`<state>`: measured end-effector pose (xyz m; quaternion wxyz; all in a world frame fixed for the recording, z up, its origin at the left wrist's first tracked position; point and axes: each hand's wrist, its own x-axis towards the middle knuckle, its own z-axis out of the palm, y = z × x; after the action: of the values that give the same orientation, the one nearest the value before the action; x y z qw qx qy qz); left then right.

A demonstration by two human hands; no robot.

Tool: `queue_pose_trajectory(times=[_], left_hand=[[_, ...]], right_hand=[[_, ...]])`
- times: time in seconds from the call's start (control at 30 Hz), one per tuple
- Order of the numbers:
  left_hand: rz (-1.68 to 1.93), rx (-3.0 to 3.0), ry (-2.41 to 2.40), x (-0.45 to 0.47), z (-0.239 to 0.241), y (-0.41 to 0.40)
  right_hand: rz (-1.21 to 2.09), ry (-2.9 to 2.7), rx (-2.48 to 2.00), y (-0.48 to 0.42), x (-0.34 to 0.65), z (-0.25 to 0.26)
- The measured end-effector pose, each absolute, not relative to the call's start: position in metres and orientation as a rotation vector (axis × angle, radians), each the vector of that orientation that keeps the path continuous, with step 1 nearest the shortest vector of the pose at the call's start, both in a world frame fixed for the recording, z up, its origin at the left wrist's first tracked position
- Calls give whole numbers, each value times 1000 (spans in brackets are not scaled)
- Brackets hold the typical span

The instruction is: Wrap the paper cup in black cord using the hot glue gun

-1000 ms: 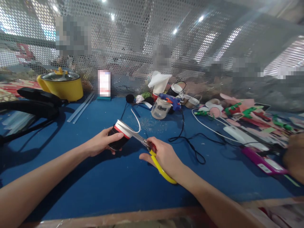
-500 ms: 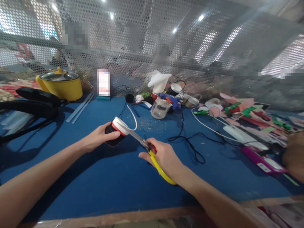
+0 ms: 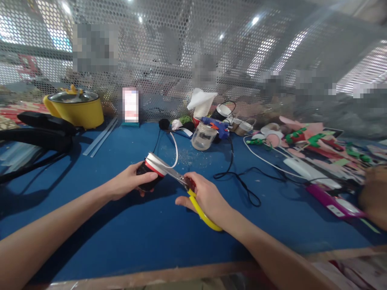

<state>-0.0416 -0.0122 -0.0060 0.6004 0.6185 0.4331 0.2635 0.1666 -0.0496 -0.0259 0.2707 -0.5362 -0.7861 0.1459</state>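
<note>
My left hand [image 3: 128, 184] grips a small black cup [image 3: 149, 177] with a red band and a white rim, tilted on its side just above the blue table [image 3: 127, 237]. A thin white strip [image 3: 175, 150] curls up from the cup's rim. My right hand [image 3: 205, 197] is closed round yellow-handled scissors [image 3: 193, 197], whose metal blades reach left to the cup's rim.
A yellow pot [image 3: 75, 108] and a black stand [image 3: 42, 133] sit at the left. A clear jar [image 3: 203, 137], a blue glue gun [image 3: 218, 125], a black cable [image 3: 238, 177] and felt pieces [image 3: 314, 147] crowd the back and right. Another person's hand [image 3: 373, 197] shows at the right edge.
The cup and both hands shifted slightly left and then back; the white strip at the rim has curled a little higher. The scissors stay at the rim.
</note>
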Motion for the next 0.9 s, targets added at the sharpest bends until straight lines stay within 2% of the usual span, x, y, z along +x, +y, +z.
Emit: queue_pose_trajectory(times=[0.7,0.9], left_hand=[[729,1533,1137,-45,-6,-6],[694,1348,935,-51,-2,-4]], right_hand=[[241,-2135,-1472,-52,166,-24],[270,-2144,-1419,-54,166,-23]])
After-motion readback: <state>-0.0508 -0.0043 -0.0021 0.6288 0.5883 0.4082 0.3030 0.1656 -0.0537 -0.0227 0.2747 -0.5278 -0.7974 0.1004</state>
